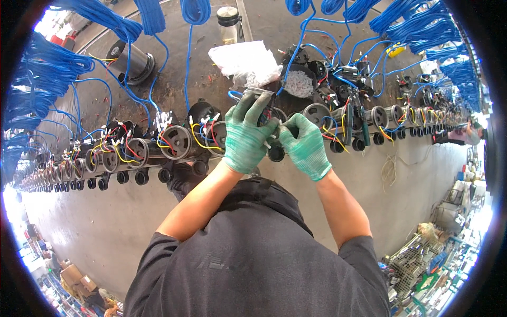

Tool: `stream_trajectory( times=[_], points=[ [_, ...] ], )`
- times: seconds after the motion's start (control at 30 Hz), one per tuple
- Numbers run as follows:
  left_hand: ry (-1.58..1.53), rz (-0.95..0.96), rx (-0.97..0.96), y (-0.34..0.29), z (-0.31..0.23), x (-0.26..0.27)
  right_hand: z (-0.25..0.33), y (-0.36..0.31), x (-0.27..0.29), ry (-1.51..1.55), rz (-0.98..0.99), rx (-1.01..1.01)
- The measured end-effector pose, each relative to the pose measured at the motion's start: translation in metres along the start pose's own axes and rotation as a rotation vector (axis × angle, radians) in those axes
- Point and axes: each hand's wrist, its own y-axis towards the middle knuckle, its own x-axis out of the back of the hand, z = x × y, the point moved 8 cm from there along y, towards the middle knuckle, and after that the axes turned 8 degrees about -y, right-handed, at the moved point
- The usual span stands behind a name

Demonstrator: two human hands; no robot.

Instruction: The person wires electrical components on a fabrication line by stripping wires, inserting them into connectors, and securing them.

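Note:
Both my hands wear green gloves with grey fingers and meet at the table's near edge. My left hand (245, 138) is closed round a dark cylindrical housing (264, 108), its fingers bent over the upper part. Close beside it, my right hand (306, 145) pinches with thumb and forefinger at the housing's near side. Small white bits show by the fingertips, but what the pinch holds is too small to make out. Next to my left hand sits a round grey motor end (216, 134) with red and yellow wires. A black round port (275, 154) shows below my hands.
Similar motors (175, 142) line the table edge both ways. Blue cable coils (195, 10) lie along the far side. Beyond my hands are a white plastic bag (245, 59), a bowl of white connectors (299, 83), a lidded jar (228, 25) and a standing metal cylinder (131, 62).

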Motion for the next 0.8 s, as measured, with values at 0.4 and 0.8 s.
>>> stream_trajectory(
  times=[0.4,0.8],
  points=[
    [-0.051,0.020,-0.042,-0.003,0.002,-0.005,-0.029,-0.010,-0.004,0.432,0.182,-0.277],
    [-0.058,-0.003,-0.054,-0.001,0.001,-0.003,0.045,-0.018,0.012,-0.704,-0.124,0.789]
  ],
)
